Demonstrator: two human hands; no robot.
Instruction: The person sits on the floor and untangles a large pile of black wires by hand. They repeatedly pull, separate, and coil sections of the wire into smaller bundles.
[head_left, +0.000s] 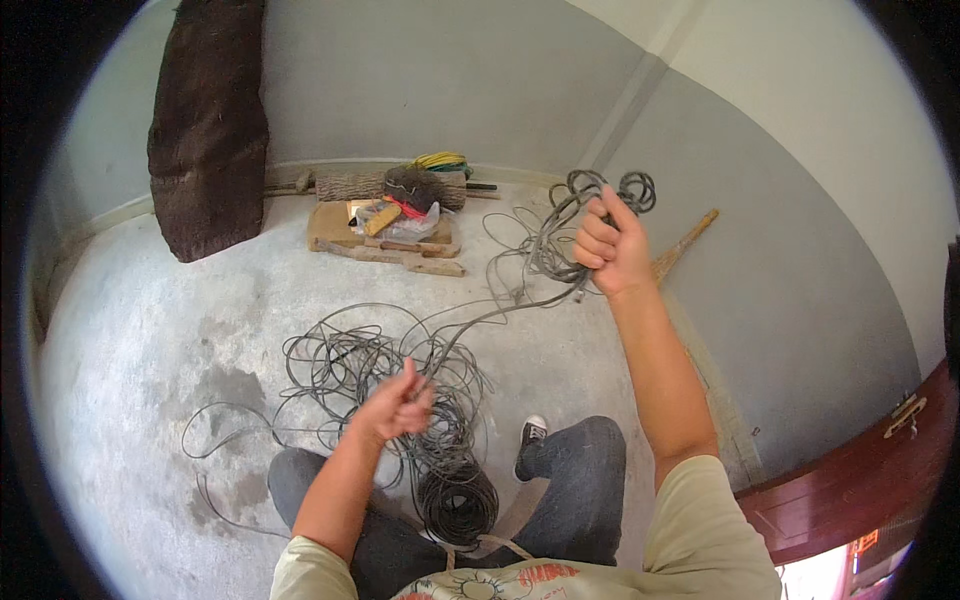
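Observation:
My right hand, raised on the right, is closed round a looped bundle of black cable. From that bundle a stretch of cable slopes down to my left hand. The left fingers are curled round this stretch, slightly blurred, with the thumb up. Loose tangled loops of thin black cable spread over the floor beneath and beyond the left hand. A tighter round coil of black cable sits between my legs. Part of the tangle is hidden behind the left hand.
By the far wall are a wooden log, a yellow-green cable coil, a board and rough wooden pieces. A dark brown sheet leans at left. At right are a stick-like object and a dark red door.

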